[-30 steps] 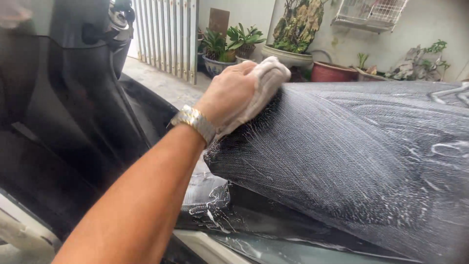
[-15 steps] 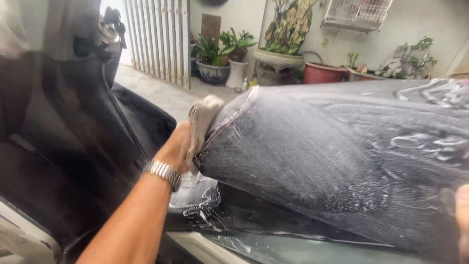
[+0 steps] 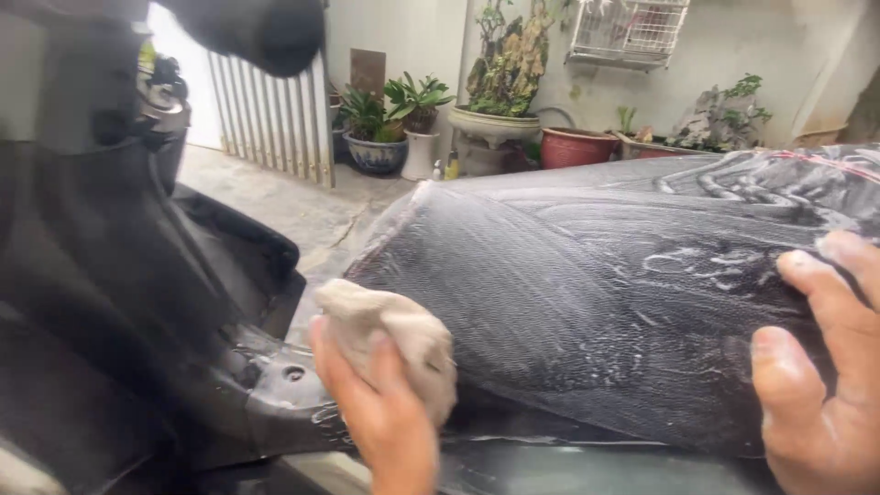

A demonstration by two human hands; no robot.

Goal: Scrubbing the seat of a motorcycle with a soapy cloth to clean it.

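A: Head view, quick. Left hand [image 3: 385, 412] at 6 o'clock, fingers wrapped around a beige wash cloth [image 3: 390, 335], pressing it on the low front corner of the soapy scooter seat [image 3: 623, 302]. Right hand [image 3: 820, 367] at 4 o'clock, open, fingers spread flat on the seat's side, holding nothing.

B: Seat location?

A: Fills centre to 3 o'clock, black textured cover, suds streaks all over, thickest toward 2 o'clock. Black scooter body [image 3: 101, 293] takes 9 o'clock.

B: Risks?

A: My guess: the wet, soapy cover is slick, so the bracing right hand could slide off it. The cloth sits right at the seat edge above the frame bracket [image 3: 293, 385]; it could snag there or slip out of the grip into the gap. Suds could also run down into the body panels under the seat.

B: Containers?

A: All background, 11 to 1 o'clock. Blue patterned pot [image 3: 376, 154] with a leafy green plant. White pedestal pot [image 3: 422, 151] with a broad-leaf plant. Wide pale basin planter [image 3: 495, 124] holding a tall rocky-looking arrangement with foliage. Red-brown pot [image 3: 579, 147], contents can't tell. Long planter [image 3: 665, 147] by the wall with a grey-green shrub. White wire cage [image 3: 628, 32] on the wall, inside unclear.

B: Anything else?

A: White slatted gate [image 3: 270, 115] at 11 o'clock.
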